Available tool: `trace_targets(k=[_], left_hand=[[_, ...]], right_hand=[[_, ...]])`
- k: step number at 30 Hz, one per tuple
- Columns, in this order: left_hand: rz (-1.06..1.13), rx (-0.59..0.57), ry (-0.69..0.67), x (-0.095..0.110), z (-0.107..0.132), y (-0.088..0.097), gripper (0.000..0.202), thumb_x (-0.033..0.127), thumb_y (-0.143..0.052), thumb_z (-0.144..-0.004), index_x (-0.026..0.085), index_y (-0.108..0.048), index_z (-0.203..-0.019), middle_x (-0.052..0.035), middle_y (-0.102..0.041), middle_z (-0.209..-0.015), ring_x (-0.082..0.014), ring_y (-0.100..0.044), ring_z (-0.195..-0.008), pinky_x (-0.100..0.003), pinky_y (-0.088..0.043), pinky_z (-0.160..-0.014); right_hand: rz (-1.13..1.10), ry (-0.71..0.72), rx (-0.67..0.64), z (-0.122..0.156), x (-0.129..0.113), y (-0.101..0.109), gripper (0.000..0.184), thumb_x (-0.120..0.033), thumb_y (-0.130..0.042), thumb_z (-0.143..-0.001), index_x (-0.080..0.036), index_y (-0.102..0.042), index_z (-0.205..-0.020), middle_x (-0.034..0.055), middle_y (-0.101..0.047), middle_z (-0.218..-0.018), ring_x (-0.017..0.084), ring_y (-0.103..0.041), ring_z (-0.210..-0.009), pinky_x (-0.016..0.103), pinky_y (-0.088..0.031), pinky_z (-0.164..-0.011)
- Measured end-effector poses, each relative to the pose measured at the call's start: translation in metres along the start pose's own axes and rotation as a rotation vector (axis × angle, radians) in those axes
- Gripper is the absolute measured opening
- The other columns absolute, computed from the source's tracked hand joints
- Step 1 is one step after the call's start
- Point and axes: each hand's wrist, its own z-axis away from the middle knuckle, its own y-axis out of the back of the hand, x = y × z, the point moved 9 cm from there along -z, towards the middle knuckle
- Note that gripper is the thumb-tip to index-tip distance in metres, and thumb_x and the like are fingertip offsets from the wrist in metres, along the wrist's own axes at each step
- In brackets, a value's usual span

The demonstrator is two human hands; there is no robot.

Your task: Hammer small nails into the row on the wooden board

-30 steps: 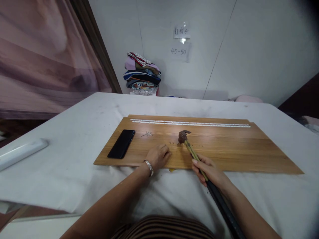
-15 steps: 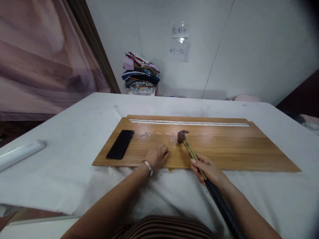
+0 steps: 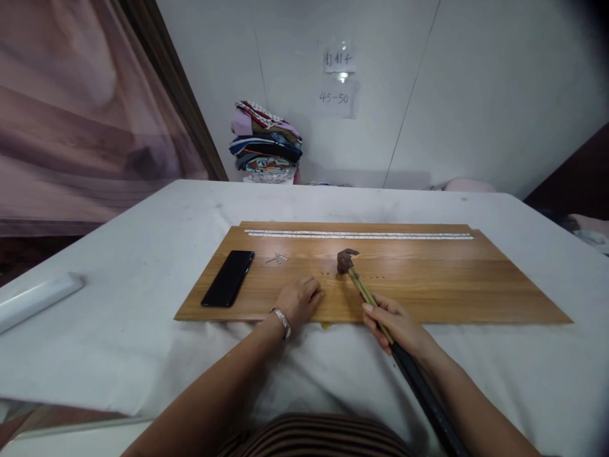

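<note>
My right hand (image 3: 391, 322) is wrapped round the yellow shaft of a claw hammer (image 3: 360, 285), below its middle. The rusty head rests on or just above a wooden board (image 3: 442, 266), claw pointing away to the right; contact cannot be made out. The black end of the handle runs back under my right forearm. My left hand (image 3: 299, 296) lies on the board left of the hammer, fingers curled in, with nothing visible in them. Small dark spots, perhaps nail heads or holes, form a row on both sides of the hammer head. Several loose nails (image 3: 278, 258) lie farther left.
A black phone (image 3: 228, 278) lies on the board's left side. Two white measuring strips (image 3: 356, 235) run along its far edge. The board sits on a white-covered table (image 3: 128, 273). A white roll (image 3: 40, 299) is at far left; folded clothes (image 3: 267, 143) are stacked behind.
The view has shifted slightly. My hands and the hammer hold nearly the same position on the board.
</note>
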Motion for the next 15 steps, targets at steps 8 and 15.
trace_targets(k=[8, 15], left_hand=[[0.002, -0.004, 0.005, -0.0023, 0.0, -0.003, 0.019, 0.029, -0.048, -0.09, 0.019, -0.056, -0.075, -0.0029, -0.058, -0.079, -0.015, -0.054, -0.077, -0.028, -0.042, -0.072], [0.01, 0.013, -0.001, -0.0008, 0.0004, -0.0016, 0.019, 0.028, -0.049, -0.089, 0.019, -0.055, -0.074, -0.0024, -0.057, -0.078, -0.0145, -0.054, -0.076, -0.027, -0.043, -0.073]], right_hand=[[0.021, 0.003, 0.005, -0.0004, 0.0004, 0.0014, 0.037, -0.053, -0.058, -0.079, -0.02, -0.044, -0.072, -0.0089, -0.045, -0.055, 0.002, -0.034, -0.03, 0.015, -0.035, -0.027], [-0.006, 0.017, 0.0, 0.0002, 0.0005, 0.0017, 0.035, -0.051, -0.058, -0.081, -0.02, -0.045, -0.072, -0.0088, -0.046, -0.056, 0.002, -0.035, -0.03, 0.015, -0.036, -0.027]])
